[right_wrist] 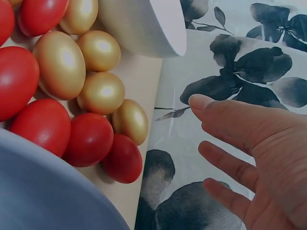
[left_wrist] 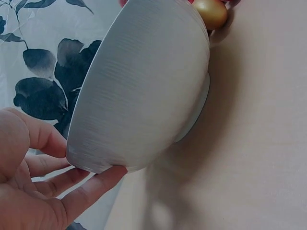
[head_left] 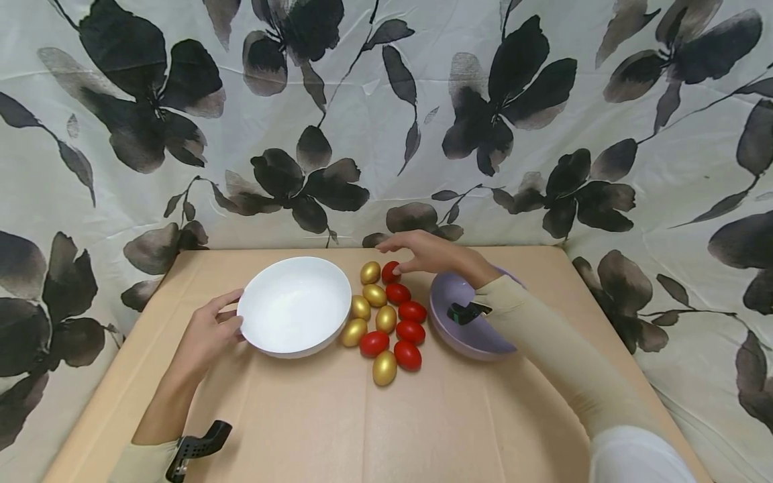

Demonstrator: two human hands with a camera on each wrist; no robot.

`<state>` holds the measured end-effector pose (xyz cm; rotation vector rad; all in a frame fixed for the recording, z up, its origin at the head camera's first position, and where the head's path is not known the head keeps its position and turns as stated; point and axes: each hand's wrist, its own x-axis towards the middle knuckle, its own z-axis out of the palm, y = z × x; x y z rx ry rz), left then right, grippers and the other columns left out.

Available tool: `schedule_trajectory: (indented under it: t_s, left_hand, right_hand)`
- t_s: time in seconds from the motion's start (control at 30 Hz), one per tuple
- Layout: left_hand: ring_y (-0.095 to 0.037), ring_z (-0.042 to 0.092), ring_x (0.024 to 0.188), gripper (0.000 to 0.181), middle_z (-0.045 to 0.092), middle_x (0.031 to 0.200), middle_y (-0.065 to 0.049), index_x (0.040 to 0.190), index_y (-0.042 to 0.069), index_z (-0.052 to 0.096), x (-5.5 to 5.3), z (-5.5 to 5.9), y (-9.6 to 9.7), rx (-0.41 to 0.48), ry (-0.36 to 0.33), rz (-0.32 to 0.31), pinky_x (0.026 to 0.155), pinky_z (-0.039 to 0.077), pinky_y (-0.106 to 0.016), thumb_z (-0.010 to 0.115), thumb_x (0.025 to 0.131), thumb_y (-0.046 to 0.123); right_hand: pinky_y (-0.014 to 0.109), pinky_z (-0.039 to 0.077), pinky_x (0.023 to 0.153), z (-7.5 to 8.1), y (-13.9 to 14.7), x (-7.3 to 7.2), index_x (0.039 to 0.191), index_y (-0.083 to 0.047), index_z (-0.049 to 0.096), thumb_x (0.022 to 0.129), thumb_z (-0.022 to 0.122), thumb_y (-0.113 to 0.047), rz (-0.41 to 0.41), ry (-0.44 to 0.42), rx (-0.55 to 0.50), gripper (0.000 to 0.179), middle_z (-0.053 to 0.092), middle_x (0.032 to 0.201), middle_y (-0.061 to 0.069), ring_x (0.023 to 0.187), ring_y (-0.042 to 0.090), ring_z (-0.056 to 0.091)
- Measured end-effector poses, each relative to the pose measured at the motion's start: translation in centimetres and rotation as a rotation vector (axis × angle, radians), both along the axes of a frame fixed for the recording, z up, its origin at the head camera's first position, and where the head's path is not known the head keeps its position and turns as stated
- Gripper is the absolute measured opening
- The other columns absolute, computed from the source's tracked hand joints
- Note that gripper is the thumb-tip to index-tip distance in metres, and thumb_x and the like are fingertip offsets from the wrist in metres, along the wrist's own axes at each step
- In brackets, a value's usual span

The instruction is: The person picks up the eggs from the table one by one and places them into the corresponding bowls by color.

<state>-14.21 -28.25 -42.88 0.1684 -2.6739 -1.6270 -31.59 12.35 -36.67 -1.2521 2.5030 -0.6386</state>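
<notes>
Red eggs (head_left: 408, 355) and gold eggs (head_left: 384, 368), clustered on the tabletop (head_left: 338, 422) beside the white bowl (head_left: 294, 305) that the left hand (head_left: 211, 332) pinches, look light, stiff and slippery, best held round the middle by the relaxed, empty right hand (head_left: 425, 252).

Head view bright — wrist views dimmer.

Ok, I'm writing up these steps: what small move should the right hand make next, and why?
I'd probably ease the right hand in around the farthest red egg: in the head view its thumb is right by that egg, and the right wrist view shows its grip open, holding nothing.
</notes>
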Motion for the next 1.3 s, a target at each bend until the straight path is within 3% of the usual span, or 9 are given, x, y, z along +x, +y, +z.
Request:
schedule_trajectory:
  t_s: [0.17,0.6,0.83,0.97,1.1,1.3]
  left_hand:
    - [-0.045,0.055,0.127,0.057,0.043,0.15,-0.032,0.155,0.0,0.036,-0.1,-0.1,-0.1,0.004,-0.004,-0.004,0.078,0.063,-0.035,0.049,0.1,0.003]
    - [-0.046,0.052,0.13,0.058,0.036,0.154,-0.028,0.157,0.004,0.036,-0.4,0.0,-0.6,0.011,-0.024,-0.027,0.08,0.062,-0.033,0.051,0.101,0.006]
    - [-0.047,0.05,0.131,0.059,0.033,0.155,-0.028,0.157,0.004,0.034,-0.8,-0.1,-1.1,0.03,-0.035,-0.053,0.083,0.062,-0.034,0.052,0.101,0.004]
    - [-0.045,0.052,0.129,0.06,0.034,0.155,-0.028,0.157,0.003,0.035,-1.0,-0.2,-1.3,0.039,-0.031,-0.072,0.084,0.062,-0.035,0.055,0.1,0.003]
    - [-0.037,0.058,0.124,0.061,0.033,0.155,-0.028,0.157,0.003,0.036,-1.1,-0.3,-1.7,0.039,-0.036,-0.086,0.084,0.062,-0.035,0.059,0.1,0.007]
    - [-0.01,0.061,0.114,0.064,0.032,0.158,-0.026,0.158,0.005,0.034,-1.3,-0.3,-2.0,0.089,-0.061,-0.103,0.086,0.061,-0.036,0.062,0.1,0.01]
  right_hand:
    - [0.042,0.048,0.11,-0.6,-0.7,-1.1,0.141,-0.01,0.059,0.092,0.075,-0.014,0.035,-0.013,0.0,0.052,0.063,0.138,0.009,0.129,0.03,0.058]
    - [0.041,0.05,0.108,-1.9,-2.2,-3.5,0.139,-0.013,0.063,0.092,0.072,-0.005,-0.013,-0.098,0.05,0.048,0.063,0.138,0.006,0.13,0.029,0.058]
    - [0.048,0.048,0.11,-2.7,-3.1,-4.7,0.139,-0.012,0.062,0.091,0.069,-0.002,-0.012,-0.136,0.092,0.049,0.06,0.142,0.011,0.131,0.032,0.056]
    - [0.042,0.052,0.104,-3.2,-3.6,-5.1,0.138,-0.014,0.063,0.092,0.067,-0.004,-0.03,-0.151,0.126,0.047,0.06,0.142,0.01,0.13,0.03,0.057]
    - [0.037,0.055,0.1,-3.5,-4.2,-5.3,0.138,-0.013,0.064,0.092,0.065,-0.004,-0.038,-0.18,0.142,0.047,0.061,0.141,0.008,0.13,0.03,0.056]
    - [0.036,0.052,0.104,-4.2,-5.3,-5.6,0.138,-0.012,0.064,0.091,0.068,0.0,-0.028,-0.197,0.177,0.049,0.062,0.138,0.005,0.131,0.029,0.054]
